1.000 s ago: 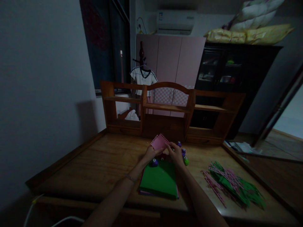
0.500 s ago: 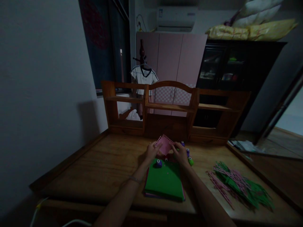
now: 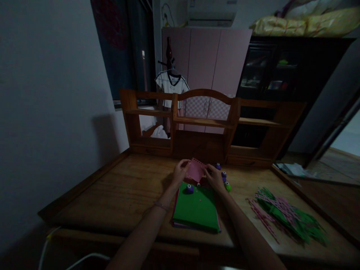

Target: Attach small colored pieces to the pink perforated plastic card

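Note:
Between my two hands is a pink sheet (image 3: 196, 170) with a row of punched holes along its upper edge. My left hand (image 3: 180, 173) pinches its left side, and my right hand (image 3: 214, 176) grips the right side. Just below lies a stack of foam or paper sheets with a green sheet (image 3: 196, 210) on top. A purple craft punch (image 3: 190, 189) sits on the stack's upper part, with a few tiny pink bits near it. Beyond my right hand stand more small punches, purple (image 3: 224, 174) and green (image 3: 227, 186).
On the right of the wooden desk (image 3: 129, 191) lies a heap of pink and green punched strips (image 3: 287, 213). A wooden shelf unit (image 3: 205, 120) stands along the desk's back edge. A white cable (image 3: 90, 255) hangs at the front left.
The pink sheet has turned slightly in my hands, and my left hand has shifted up along its side. The camera view has tilted down a little.

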Tool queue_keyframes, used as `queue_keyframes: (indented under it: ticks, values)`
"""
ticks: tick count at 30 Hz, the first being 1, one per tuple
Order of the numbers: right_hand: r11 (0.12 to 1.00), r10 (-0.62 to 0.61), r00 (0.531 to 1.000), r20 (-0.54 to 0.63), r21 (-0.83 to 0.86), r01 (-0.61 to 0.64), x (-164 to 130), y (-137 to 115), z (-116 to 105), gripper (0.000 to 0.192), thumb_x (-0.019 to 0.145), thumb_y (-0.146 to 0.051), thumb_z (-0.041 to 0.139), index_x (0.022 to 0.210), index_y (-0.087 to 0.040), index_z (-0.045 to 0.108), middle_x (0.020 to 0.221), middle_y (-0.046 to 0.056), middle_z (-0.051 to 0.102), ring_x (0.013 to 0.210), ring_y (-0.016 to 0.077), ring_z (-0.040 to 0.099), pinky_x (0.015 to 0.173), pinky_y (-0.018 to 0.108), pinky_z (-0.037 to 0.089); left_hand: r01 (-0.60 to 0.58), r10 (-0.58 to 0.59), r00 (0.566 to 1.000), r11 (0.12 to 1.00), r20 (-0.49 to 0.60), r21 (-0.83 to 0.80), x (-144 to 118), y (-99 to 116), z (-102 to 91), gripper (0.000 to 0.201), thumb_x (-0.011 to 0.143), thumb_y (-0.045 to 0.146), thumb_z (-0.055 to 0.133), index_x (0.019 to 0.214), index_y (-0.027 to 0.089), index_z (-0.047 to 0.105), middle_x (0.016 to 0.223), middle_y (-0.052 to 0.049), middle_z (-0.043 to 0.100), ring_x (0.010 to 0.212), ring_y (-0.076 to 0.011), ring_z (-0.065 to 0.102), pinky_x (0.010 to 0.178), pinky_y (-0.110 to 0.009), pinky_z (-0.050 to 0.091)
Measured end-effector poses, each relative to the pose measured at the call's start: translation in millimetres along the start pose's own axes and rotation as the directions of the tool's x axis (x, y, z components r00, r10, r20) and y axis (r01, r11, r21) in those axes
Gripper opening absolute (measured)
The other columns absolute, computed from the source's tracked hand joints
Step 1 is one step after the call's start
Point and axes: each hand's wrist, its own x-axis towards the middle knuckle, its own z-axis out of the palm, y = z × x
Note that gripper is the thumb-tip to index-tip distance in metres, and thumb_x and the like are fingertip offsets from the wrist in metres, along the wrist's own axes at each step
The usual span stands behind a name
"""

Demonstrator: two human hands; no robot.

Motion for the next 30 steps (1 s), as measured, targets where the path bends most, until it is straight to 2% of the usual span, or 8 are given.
queue_keyframes:
  ticks: [6,17,30]
  values:
    - [1.000,-0.007,1.000,0.024,-0.013,0.008,-0.2,1.2,0.1,0.020,0.089,-0.034,0.046,0.080,-0.018,0.056,0.077,0.003,0.060,0.070,0.0167,0.055,0.061,0.024,0.039,-0.010,0.011,1.000,0.999,-0.020,0.037,0.8,-2.8,-1.4,0.028,0.078,0.037,0.056,0.094,0.015,0.064,0.094,-0.007,0.065,0.089,-0.0180,0.059,0.078,-0.027,0.045]
    - [0.997,-0.050,0.998,0.026,-0.063,0.052,-0.2,-4.3,-2.0,0.020,0.090,-0.034,0.045,0.081,-0.019,0.056,0.076,0.003,0.058,0.071,0.0170,0.053,0.062,0.025,0.038,0.013,-0.012,1.000,0.998,-0.022,0.058,-2.4,6.2,-2.1,0.028,0.078,0.039,0.054,0.088,0.014,0.065,0.087,-0.005,0.065,0.080,-0.0164,0.057,0.069,-0.024,0.044]
    - [0.996,-0.043,0.998,0.038,-0.072,0.046,0.2,-4.7,-1.5,0.023,0.090,-0.035,0.044,0.082,-0.019,0.058,0.077,0.004,0.058,0.071,0.0177,0.052,0.063,0.026,0.039,0.004,-0.002,1.000,0.999,-0.026,0.050,-0.9,0.8,-1.4,0.030,0.077,0.039,0.056,0.093,0.015,0.064,0.091,-0.006,0.065,0.081,-0.0172,0.059,0.070,-0.025,0.046]
